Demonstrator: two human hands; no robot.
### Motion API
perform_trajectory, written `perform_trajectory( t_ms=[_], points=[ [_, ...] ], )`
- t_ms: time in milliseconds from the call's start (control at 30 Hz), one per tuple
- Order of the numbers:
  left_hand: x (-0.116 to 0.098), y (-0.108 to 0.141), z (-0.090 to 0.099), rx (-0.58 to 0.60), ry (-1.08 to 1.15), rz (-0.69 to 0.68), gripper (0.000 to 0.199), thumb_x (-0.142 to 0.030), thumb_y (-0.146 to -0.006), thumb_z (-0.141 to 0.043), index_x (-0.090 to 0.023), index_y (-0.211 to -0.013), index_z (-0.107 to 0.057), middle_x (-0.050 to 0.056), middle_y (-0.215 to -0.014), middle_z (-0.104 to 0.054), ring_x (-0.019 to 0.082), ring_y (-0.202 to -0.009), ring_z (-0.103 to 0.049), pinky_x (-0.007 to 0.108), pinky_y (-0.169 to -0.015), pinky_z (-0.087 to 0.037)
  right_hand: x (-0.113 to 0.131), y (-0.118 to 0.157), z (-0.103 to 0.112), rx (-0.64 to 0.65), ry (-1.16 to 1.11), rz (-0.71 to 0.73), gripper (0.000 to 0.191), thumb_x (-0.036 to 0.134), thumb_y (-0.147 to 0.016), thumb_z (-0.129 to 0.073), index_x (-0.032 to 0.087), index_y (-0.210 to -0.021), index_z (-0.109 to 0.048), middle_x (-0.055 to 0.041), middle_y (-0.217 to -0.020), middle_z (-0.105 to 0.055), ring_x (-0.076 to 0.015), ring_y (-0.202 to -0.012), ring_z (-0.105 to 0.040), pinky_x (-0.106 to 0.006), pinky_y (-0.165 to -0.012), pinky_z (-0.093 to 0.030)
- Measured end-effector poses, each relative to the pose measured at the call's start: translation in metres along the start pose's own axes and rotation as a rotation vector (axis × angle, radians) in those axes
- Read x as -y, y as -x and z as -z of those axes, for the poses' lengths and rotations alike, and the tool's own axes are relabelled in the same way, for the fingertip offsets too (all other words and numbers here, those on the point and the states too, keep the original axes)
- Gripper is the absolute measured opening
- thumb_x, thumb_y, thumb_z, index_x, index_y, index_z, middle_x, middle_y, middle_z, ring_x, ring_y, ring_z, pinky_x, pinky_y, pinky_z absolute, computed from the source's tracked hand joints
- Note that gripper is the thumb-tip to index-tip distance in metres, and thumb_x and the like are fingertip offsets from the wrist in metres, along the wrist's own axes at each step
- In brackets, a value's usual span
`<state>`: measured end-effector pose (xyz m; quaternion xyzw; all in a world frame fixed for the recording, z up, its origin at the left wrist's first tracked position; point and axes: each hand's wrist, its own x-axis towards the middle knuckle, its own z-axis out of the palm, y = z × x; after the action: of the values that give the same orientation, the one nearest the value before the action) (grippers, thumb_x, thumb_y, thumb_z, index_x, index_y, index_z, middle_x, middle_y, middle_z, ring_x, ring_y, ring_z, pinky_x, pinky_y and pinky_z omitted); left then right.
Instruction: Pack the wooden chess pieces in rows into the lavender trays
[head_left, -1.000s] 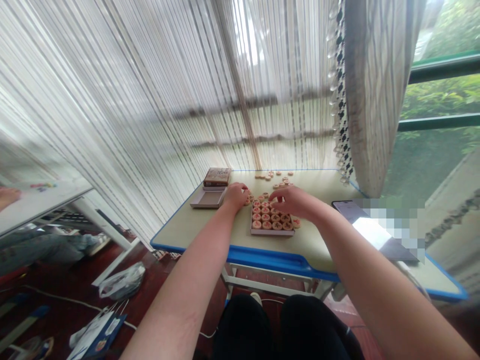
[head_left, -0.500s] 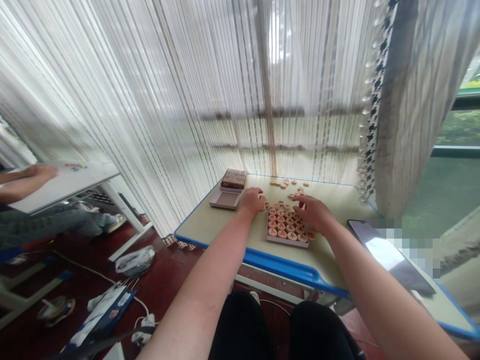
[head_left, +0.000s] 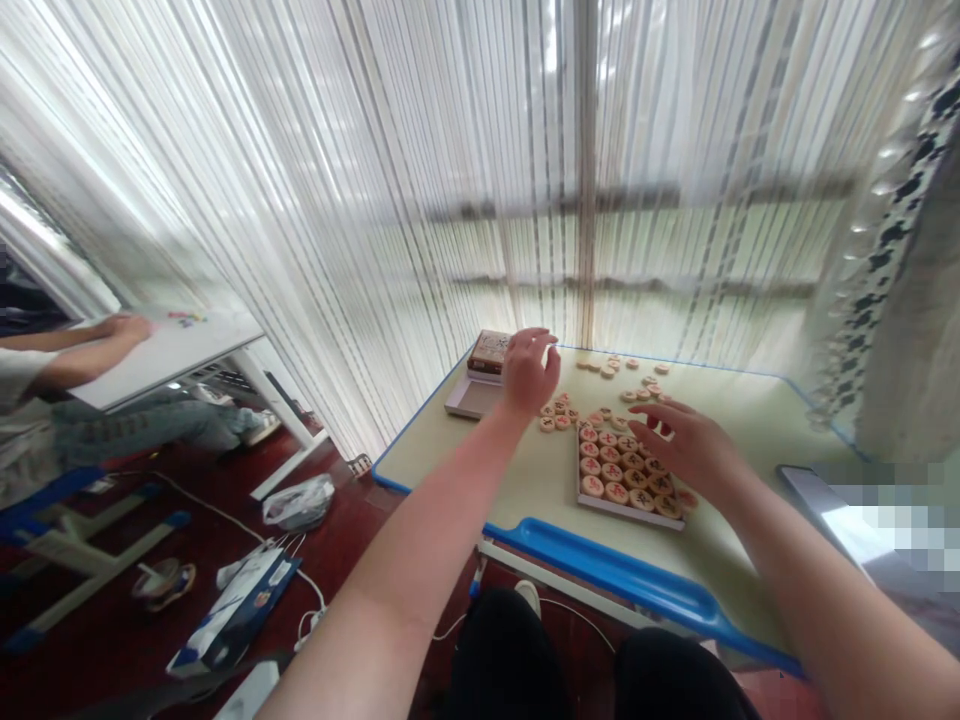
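Note:
My left hand (head_left: 531,372) is raised over the far left of the table, in front of the brown box (head_left: 487,352). Its fingers are curved and apart, with nothing visible in them. Below it lies an open, shallow box lid (head_left: 471,397). Loose Chinese chess pieces (head_left: 561,408) are scattered just right of that hand. My right hand (head_left: 686,440) hovers above the back right part of a tray (head_left: 630,512) of chess pieces, fingers apart and bent, covering some of them. Rows of red and dark-marked pieces (head_left: 611,471) fill the visible part of the tray.
More loose pieces (head_left: 607,370) lie toward the table's far edge. A dark tablet-like device (head_left: 806,490) rests at the right. String curtains (head_left: 450,150) hang behind the table. At left, another person's hands (head_left: 124,328) rest on a white table (head_left: 225,340). A plastic bag (head_left: 298,503) is on the floor.
My left hand has lifted off the loose pieces and moved away toward the brown box. My right hand stays near the tray. The view has turned to the left.

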<state>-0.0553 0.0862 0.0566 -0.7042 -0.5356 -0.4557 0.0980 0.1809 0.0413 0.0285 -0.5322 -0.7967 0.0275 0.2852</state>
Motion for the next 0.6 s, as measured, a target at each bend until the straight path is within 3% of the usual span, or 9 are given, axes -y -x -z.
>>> perform_trajectory(
  t_ms=[100, 167, 233, 300, 467, 600],
  points=[
    [0.038, -0.019, 0.023, -0.008, -0.046, 0.006, 0.032, -0.025, -0.086, -0.039, -0.014, -0.113, -0.052, 0.010, -0.118, -0.055, 0.020, -0.115, -0.044, 0.036, -0.102, -0.031, 0.006, 0.000, -0.001, 0.008, 0.012, 0.014, 0.036, 0.047, -0.081, -0.043, 0.027, -0.105, -0.061, -0.0061, -0.096, -0.063, -0.0203, -0.079, -0.059, -0.033, -0.071, -0.045],
    [0.070, -0.019, 0.032, 0.063, -0.052, 0.071, 0.033, -0.029, -0.087, -0.038, -0.014, -0.112, -0.054, 0.009, -0.114, -0.058, 0.018, -0.109, -0.049, 0.032, -0.098, -0.036, 0.011, 0.000, -0.002, 0.082, 0.008, 0.028, 0.035, 0.047, -0.083, -0.041, 0.028, -0.102, -0.063, -0.0060, -0.097, -0.063, -0.0206, -0.081, -0.059, -0.033, -0.072, -0.045],
    [0.101, -0.015, 0.035, 0.204, -0.042, 0.086, 0.036, -0.037, -0.086, -0.040, -0.016, -0.111, -0.057, 0.009, -0.111, -0.061, 0.019, -0.106, -0.053, 0.031, -0.095, -0.039, 0.013, 0.000, -0.002, 0.122, 0.005, 0.044, 0.036, 0.047, -0.085, -0.037, 0.028, -0.102, -0.062, -0.0060, -0.100, -0.062, -0.0214, -0.084, -0.059, -0.035, -0.075, -0.045],
    [0.122, -0.011, 0.034, 0.160, -0.027, 0.152, 0.042, -0.042, -0.087, -0.035, -0.016, -0.112, -0.057, 0.009, -0.113, -0.060, 0.019, -0.107, -0.052, 0.031, -0.095, -0.039, 0.015, 0.001, -0.002, 0.149, -0.004, 0.061, 0.035, 0.047, -0.085, -0.038, 0.029, -0.105, -0.061, -0.0064, -0.102, -0.062, -0.0226, -0.089, -0.058, -0.036, -0.079, -0.045],
    [0.139, -0.010, 0.026, 0.215, 0.006, 0.242, 0.054, -0.051, -0.088, -0.024, -0.016, -0.114, -0.056, 0.010, -0.113, -0.060, 0.021, -0.107, -0.053, 0.032, -0.093, -0.040, 0.022, -0.001, -0.005, 0.088, -0.114, 0.053, 0.035, 0.048, -0.083, -0.041, 0.030, -0.106, -0.061, -0.0072, -0.108, -0.060, -0.0232, -0.102, -0.054, -0.036, -0.088, -0.043],
    [0.143, -0.009, 0.022, 0.234, 0.028, 0.292, 0.056, -0.050, -0.089, -0.018, -0.018, -0.108, -0.059, 0.008, -0.109, -0.062, 0.020, -0.102, -0.055, 0.030, -0.088, -0.042, 0.041, -0.035, -0.013, 0.237, -0.297, -0.013, 0.040, 0.047, -0.085, -0.036, 0.028, -0.113, -0.057, -0.0067, -0.113, -0.058, -0.0200, -0.098, -0.056, -0.032, -0.082, -0.046]
  ],
)
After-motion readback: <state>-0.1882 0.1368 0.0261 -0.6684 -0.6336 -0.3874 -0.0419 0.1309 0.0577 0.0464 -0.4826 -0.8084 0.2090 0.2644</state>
